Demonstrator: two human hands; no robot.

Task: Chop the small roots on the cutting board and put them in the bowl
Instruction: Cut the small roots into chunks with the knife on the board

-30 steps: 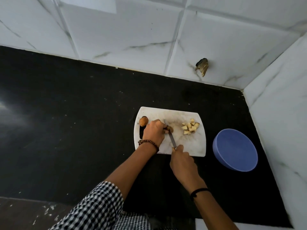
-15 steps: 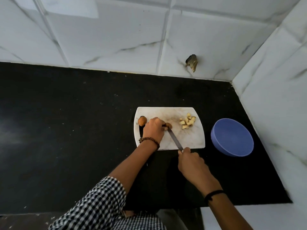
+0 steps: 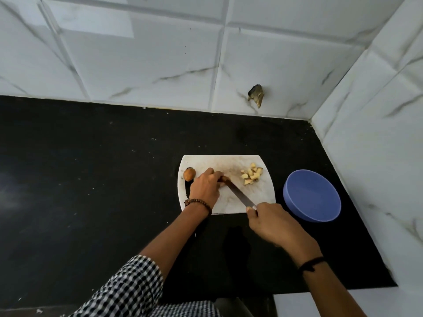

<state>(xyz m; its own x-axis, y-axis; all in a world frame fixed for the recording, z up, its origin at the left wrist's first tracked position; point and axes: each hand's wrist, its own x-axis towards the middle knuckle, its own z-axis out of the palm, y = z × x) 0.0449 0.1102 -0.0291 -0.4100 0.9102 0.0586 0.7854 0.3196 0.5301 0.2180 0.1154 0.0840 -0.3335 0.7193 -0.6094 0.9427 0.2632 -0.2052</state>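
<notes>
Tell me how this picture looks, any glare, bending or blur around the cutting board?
Head view: the wide-angle lens bows the grout lines of the wall tiles; a pale reflection sits on the tiles at upper left; the black counter is very dark, with a faint sheen at far left; the cutting board, knife and chopped pieces are evenly lit and fairly sharp.

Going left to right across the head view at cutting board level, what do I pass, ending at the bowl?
whole root → left hand → pile of chopped pieces → blue bowl
</notes>
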